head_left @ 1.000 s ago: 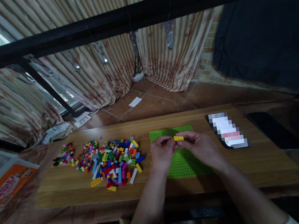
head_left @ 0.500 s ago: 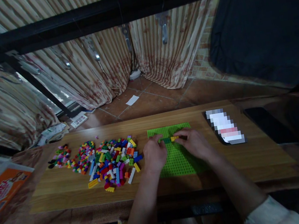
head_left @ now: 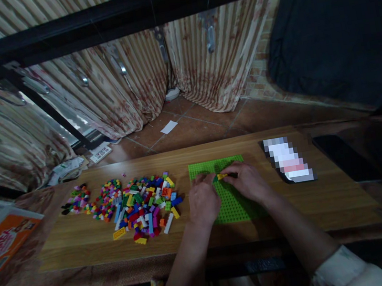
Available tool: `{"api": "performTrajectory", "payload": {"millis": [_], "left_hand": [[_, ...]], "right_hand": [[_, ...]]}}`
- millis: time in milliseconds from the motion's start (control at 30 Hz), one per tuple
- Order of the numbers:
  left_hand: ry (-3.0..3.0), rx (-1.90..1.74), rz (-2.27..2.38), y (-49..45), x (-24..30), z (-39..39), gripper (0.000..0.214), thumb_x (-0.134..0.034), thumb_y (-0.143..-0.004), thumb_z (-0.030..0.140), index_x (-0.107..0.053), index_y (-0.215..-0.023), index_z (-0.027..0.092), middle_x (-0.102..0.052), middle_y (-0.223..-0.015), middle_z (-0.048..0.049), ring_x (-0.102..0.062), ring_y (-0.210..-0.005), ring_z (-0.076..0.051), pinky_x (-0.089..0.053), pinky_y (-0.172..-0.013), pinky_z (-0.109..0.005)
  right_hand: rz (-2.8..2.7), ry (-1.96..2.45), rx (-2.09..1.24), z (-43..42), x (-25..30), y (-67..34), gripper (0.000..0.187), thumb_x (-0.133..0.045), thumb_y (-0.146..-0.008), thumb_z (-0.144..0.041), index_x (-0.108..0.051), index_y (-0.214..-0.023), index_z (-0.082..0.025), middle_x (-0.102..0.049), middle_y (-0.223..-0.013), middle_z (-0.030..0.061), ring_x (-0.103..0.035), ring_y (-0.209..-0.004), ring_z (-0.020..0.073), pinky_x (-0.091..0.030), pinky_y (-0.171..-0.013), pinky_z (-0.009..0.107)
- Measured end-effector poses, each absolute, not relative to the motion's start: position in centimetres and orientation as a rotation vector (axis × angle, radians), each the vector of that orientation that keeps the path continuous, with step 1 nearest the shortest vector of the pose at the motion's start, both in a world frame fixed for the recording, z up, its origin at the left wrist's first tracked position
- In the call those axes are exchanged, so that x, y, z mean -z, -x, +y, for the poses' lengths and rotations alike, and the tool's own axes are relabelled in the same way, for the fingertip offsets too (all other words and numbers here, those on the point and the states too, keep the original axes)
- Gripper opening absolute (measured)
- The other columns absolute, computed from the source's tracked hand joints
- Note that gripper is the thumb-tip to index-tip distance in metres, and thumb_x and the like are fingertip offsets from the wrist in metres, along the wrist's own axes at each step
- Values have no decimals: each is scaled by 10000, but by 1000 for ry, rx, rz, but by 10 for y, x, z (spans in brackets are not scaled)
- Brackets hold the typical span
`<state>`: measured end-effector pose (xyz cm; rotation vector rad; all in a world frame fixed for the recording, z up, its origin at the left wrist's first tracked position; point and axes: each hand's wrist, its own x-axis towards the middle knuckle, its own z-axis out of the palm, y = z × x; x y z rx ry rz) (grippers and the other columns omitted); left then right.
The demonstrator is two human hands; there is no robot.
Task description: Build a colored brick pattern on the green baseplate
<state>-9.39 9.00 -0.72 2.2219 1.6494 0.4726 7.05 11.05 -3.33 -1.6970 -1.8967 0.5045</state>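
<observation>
Over the upper part of the bright green studded baseplate point(head_left: 235, 206), both hands meet at a short row of joined toy bricks. My left hand point(head_left: 204, 200) is closed on the row's left end, a dark green brick point(head_left: 215, 178), its fingers mostly covering it. The fingers of my right hand point(head_left: 247, 181) pinch the right end, by a yellow brick point(head_left: 221, 176). A dark piece shows between the yellow brick and the right fingers, too small to name. I cannot tell whether the row is pressed onto the baseplate's studs.
Left of the baseplate, loose bricks point(head_left: 146, 208) of many colours lie heaped on the wooden board point(head_left: 85, 251). A phone with a blurred screen point(head_left: 288, 161) lies to the right, with a dark flat device point(head_left: 346, 159) beyond it. An orange-labelled plastic box point(head_left: 5, 240) stands far left.
My left hand has shifted slightly right and turned inward, covering more of the green brick. The brick row now looks tilted. My right hand has barely moved.
</observation>
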Motion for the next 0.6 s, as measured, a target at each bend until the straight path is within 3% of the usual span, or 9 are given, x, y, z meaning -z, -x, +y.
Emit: {"api": "performTrajectory", "payload": {"millis": [200, 600], "left_hand": [[-2405, -307, 1660, 87, 10, 81, 511, -445, -839, 78, -547, -1326, 196, -588, -1228, -136, -538, -1155, -257, -424, -1020, -402], [-2418, -62, 1791, 74, 0, 74, 494, -361, -895, 92, -520, -1348, 211, -551, -1281, -138, -532, -1115, -294, -500, -896, -422]], "right_hand": [[-1855, 1686, -581, 112, 30, -71, 154, -635, -793, -231, -764, -877, -247, -710, -911, 37, -647, -853, 198, -484, -846, 359], [-1846, 1701, -665, 116, 26, -69, 129, -663, -776, -200, -773, -839, -228, -748, -882, 43, -675, -829, 205, -505, -794, 346]]}}
